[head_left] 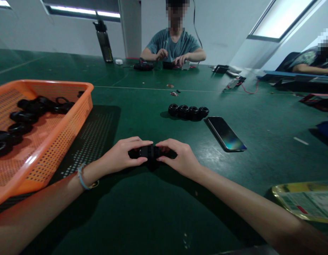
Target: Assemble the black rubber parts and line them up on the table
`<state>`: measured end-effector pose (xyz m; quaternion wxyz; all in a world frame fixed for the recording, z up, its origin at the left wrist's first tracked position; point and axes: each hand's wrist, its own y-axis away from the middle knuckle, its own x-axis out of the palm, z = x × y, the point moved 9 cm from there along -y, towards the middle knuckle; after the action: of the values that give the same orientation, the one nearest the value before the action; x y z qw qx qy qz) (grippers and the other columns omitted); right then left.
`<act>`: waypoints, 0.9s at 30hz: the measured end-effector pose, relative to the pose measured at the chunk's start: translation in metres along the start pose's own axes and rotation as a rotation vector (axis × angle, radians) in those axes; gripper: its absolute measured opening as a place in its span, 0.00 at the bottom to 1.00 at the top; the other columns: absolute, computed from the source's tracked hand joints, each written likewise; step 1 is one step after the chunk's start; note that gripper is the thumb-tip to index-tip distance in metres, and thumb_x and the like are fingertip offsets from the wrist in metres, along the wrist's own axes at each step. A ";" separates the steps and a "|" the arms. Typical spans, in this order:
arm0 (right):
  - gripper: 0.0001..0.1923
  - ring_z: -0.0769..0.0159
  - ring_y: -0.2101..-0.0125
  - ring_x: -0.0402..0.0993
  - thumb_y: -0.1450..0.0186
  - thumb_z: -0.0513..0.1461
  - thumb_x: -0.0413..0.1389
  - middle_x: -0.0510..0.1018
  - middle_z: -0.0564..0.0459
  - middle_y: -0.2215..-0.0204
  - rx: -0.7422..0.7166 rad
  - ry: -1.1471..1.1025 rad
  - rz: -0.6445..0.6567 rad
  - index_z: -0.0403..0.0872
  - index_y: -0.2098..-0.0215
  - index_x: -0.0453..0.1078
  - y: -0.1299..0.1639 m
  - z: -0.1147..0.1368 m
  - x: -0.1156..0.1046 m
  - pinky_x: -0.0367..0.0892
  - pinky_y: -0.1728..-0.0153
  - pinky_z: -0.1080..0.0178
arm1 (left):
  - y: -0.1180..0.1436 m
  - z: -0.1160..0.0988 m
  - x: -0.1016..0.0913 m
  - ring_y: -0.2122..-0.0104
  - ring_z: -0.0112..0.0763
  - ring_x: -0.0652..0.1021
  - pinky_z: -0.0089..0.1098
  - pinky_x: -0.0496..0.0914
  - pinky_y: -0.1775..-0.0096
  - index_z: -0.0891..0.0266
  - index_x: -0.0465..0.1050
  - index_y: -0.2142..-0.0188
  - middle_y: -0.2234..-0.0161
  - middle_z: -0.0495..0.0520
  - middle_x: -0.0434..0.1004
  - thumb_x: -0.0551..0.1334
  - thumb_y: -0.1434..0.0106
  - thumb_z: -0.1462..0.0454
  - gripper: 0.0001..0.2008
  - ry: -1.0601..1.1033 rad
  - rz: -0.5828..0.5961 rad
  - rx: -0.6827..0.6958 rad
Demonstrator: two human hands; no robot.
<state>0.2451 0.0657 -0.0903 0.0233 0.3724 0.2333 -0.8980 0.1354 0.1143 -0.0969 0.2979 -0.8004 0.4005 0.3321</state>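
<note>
Between my two hands, low over the green table, is a small black cylindrical part with a raised collar around its middle. My left hand pinches its left end between thumb and fingers. On the other end, the thumb and fingertips of my right hand are closed. My fingers hide some of the part, and its exact kind cannot be made out. Farther up the table stand several black round parts with ring-shaped tops, set side by side in a row.
An orange perforated basket at left holds several black parts. A phone lies right of the row. A yellow-edged packet is near right. Across the table sit a co-worker, a bottle and a power drill.
</note>
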 end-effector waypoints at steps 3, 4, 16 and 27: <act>0.14 0.68 0.67 0.74 0.46 0.31 0.61 0.78 0.51 0.66 0.012 -0.004 0.008 0.44 0.60 0.70 0.000 -0.001 0.001 0.72 0.64 0.62 | 0.000 0.000 0.000 0.65 0.31 0.74 0.30 0.69 0.59 0.62 0.70 0.50 0.63 0.53 0.73 0.59 0.42 0.61 0.20 -0.005 -0.001 0.010; 0.14 0.67 0.67 0.74 0.45 0.31 0.61 0.78 0.51 0.66 0.018 -0.006 0.011 0.45 0.60 0.70 0.000 -0.001 0.001 0.72 0.64 0.62 | 0.000 0.000 0.000 0.65 0.31 0.74 0.30 0.69 0.59 0.62 0.70 0.50 0.63 0.53 0.73 0.59 0.42 0.61 0.20 -0.007 -0.003 0.012; 0.14 0.67 0.68 0.74 0.45 0.32 0.61 0.78 0.51 0.67 0.044 0.004 0.032 0.43 0.60 0.70 -0.001 -0.003 0.002 0.72 0.65 0.62 | 0.000 -0.001 0.000 0.64 0.32 0.74 0.30 0.69 0.59 0.64 0.70 0.51 0.63 0.54 0.73 0.60 0.42 0.61 0.19 -0.011 -0.002 0.009; 0.13 0.67 0.67 0.74 0.44 0.33 0.61 0.78 0.51 0.66 0.050 0.000 0.049 0.44 0.59 0.70 -0.001 -0.004 0.003 0.72 0.65 0.62 | 0.001 -0.001 -0.001 0.63 0.32 0.74 0.30 0.69 0.58 0.63 0.70 0.50 0.62 0.54 0.72 0.59 0.42 0.61 0.19 -0.006 0.000 0.013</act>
<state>0.2452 0.0682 -0.0945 0.0359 0.3787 0.2014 -0.9026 0.1349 0.1133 -0.0957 0.3043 -0.7975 0.4018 0.3316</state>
